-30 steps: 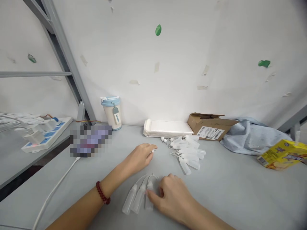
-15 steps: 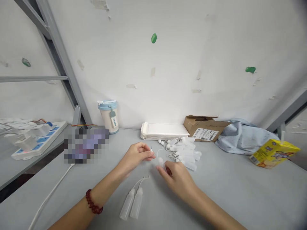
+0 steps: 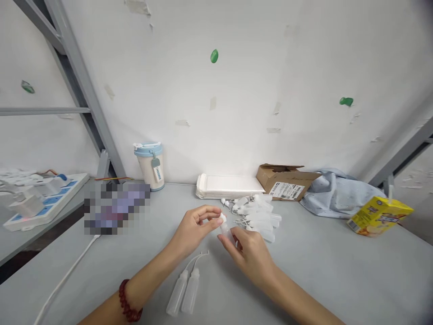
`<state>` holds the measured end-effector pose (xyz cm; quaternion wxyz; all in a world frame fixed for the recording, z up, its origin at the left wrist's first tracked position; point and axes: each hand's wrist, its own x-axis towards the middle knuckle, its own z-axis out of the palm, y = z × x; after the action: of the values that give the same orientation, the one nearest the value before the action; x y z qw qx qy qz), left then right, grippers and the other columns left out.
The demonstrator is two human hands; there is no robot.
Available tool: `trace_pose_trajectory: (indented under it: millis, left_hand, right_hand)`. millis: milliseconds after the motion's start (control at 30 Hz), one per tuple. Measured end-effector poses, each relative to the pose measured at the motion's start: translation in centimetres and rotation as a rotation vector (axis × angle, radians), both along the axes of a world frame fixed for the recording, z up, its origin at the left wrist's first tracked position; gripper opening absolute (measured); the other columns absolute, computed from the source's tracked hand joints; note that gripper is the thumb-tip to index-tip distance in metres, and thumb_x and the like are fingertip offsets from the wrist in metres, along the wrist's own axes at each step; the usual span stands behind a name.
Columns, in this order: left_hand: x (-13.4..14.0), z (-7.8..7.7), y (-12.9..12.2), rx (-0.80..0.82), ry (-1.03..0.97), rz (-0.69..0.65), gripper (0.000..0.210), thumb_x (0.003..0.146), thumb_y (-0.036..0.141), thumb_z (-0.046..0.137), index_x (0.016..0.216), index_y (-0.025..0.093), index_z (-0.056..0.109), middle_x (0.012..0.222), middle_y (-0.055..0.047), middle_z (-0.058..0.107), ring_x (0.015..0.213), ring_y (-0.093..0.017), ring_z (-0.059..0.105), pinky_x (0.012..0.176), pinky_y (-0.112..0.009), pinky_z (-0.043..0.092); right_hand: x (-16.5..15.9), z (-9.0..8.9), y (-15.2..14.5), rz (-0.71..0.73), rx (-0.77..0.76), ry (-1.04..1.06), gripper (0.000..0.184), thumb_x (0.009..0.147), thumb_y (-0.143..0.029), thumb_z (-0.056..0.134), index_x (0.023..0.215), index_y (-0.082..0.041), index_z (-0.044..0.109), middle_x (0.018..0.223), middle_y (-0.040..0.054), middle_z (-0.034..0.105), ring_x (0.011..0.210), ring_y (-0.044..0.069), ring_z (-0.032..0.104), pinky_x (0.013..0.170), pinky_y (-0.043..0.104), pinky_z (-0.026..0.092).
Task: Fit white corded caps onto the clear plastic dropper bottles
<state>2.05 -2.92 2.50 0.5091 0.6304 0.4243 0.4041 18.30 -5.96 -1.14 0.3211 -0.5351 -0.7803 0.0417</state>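
My right hand (image 3: 252,253) is closed around a small translucent squeeze bottle (image 3: 224,229), its mouth pointing up and a little away. At the bottle's mouth, my left hand (image 3: 199,224) pinches a small white needle-tip cap (image 3: 222,217) between thumb and fingers. The fingers partly hide both pieces. Nearer to me, two similar squeeze bottles, a left one (image 3: 176,294) and a right one (image 3: 191,291), lie side by side, thin curved strips at their necks. Beyond my right hand lies a pile of several such bottles (image 3: 259,216).
Along the wall stand a blue-lidded cup (image 3: 151,169), a stack of white trays or boxes (image 3: 233,185) and an opened cardboard box (image 3: 286,183). A pale cloth (image 3: 338,192) and a yellow carton (image 3: 379,216) are at right. A white cable (image 3: 67,277) and power strip (image 3: 54,201) are at left.
My left hand has moved the needle-tip cap right onto the mouth of the bottle in my right hand. Earlier the two were apart and the needle showed. The view has shifted slightly.
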Motion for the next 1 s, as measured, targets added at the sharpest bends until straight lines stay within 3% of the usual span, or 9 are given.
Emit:
trace_pose_trajectory:
  millis: [300, 367, 500, 567, 700, 800, 900, 1000]
  left_hand:
    - [-0.2, 0.1, 0.0, -0.084, -0.056, -0.042, 0.032, 0.073, 0.034, 0.065, 0.102, 0.022, 0.06, 0.097, -0.004, 0.066, 0.091, -0.019, 0.057, 0.084, -0.032, 0.039]
    - [-0.2, -0.1, 0.0, -0.112, -0.099, -0.074, 0.032, 0.075, 0.034, 0.064, 0.105, 0.023, 0.059, 0.097, -0.003, 0.066, 0.091, -0.019, 0.057, 0.085, -0.033, 0.038]
    - [-0.4, -0.2, 0.2, -0.166, -0.203, -0.135, 0.033, 0.077, 0.03, 0.063, 0.108, 0.022, 0.058, 0.096, -0.004, 0.066, 0.092, -0.018, 0.057, 0.087, -0.033, 0.037]
    - [-0.5, -0.1, 0.3, -0.197, -0.251, -0.172, 0.035, 0.076, 0.028, 0.063, 0.111, 0.022, 0.057, 0.096, -0.005, 0.066, 0.092, -0.019, 0.057, 0.087, -0.033, 0.037]
    - [-0.3, 0.3, 0.1, -0.179, -0.26, -0.177, 0.031, 0.079, 0.029, 0.061, 0.108, 0.02, 0.06, 0.093, -0.005, 0.067, 0.09, -0.018, 0.056, 0.085, -0.031, 0.037]
    - [-0.1, 0.3, -0.1, -0.14, -0.234, -0.162, 0.022, 0.081, 0.036, 0.057, 0.087, 0.016, 0.065, 0.078, -0.004, 0.065, 0.074, -0.015, 0.055, 0.074, -0.03, 0.04]
    - [0.1, 0.0, -0.1, -0.129, -0.213, -0.146, 0.025, 0.079, 0.038, 0.06, 0.067, 0.015, 0.06, 0.063, 0.002, 0.056, 0.061, -0.012, 0.05, 0.067, -0.027, 0.039]
    - [0.0, 0.0, 0.1, -0.103, -0.178, -0.138, 0.025, 0.079, 0.038, 0.06, 0.068, 0.016, 0.06, 0.064, 0.003, 0.054, 0.062, -0.011, 0.049, 0.069, -0.027, 0.038]
  right_hand:
    - [0.1, 0.4, 0.1, 0.009, -0.056, 0.122, 0.039, 0.085, -0.042, 0.041, 0.054, -0.019, 0.034, 0.046, -0.004, 0.036, 0.042, 0.008, 0.027, 0.045, 0.022, 0.018]
    - [0.0, 1.0, 0.0, 0.045, -0.2, 0.251, 0.041, 0.084, -0.045, 0.042, 0.053, -0.019, 0.035, 0.046, -0.0029, 0.04, 0.041, 0.008, 0.031, 0.044, 0.022, 0.021]
    - [-0.1, 2.3, -0.3, 0.265, -0.723, 0.671, 0.043, 0.084, -0.053, 0.041, 0.063, -0.016, 0.048, 0.055, 0.0014, 0.056, 0.036, 0.006, 0.039, 0.04, 0.02, 0.024]
    - [-0.2, 2.5, -0.4, 0.377, -0.848, 0.822, 0.044, 0.084, -0.054, 0.041, 0.069, -0.014, 0.053, 0.058, 0.0024, 0.058, 0.035, 0.005, 0.039, 0.039, 0.019, 0.023]
    - [-0.3, 2.1, -0.2, 0.462, -0.858, 0.91, 0.044, 0.084, -0.053, 0.043, 0.072, -0.013, 0.054, 0.062, 0.0029, 0.059, 0.038, 0.005, 0.041, 0.038, 0.019, 0.024]
    - [-0.4, 1.8, 0.0, 0.467, -0.812, 0.878, 0.043, 0.084, -0.053, 0.043, 0.071, -0.013, 0.052, 0.064, 0.0029, 0.059, 0.039, 0.005, 0.042, 0.038, 0.018, 0.025]
    - [-0.4, 1.7, 0.0, 0.469, -0.781, 0.856, 0.042, 0.084, -0.053, 0.043, 0.069, -0.014, 0.051, 0.063, 0.0023, 0.058, 0.039, 0.005, 0.042, 0.039, 0.019, 0.025]
    - [-0.5, 2.0, -0.1, 0.464, -0.792, 0.887, 0.044, 0.083, -0.055, 0.044, 0.068, -0.014, 0.05, 0.06, 0.0012, 0.056, 0.038, 0.005, 0.041, 0.038, 0.019, 0.024]
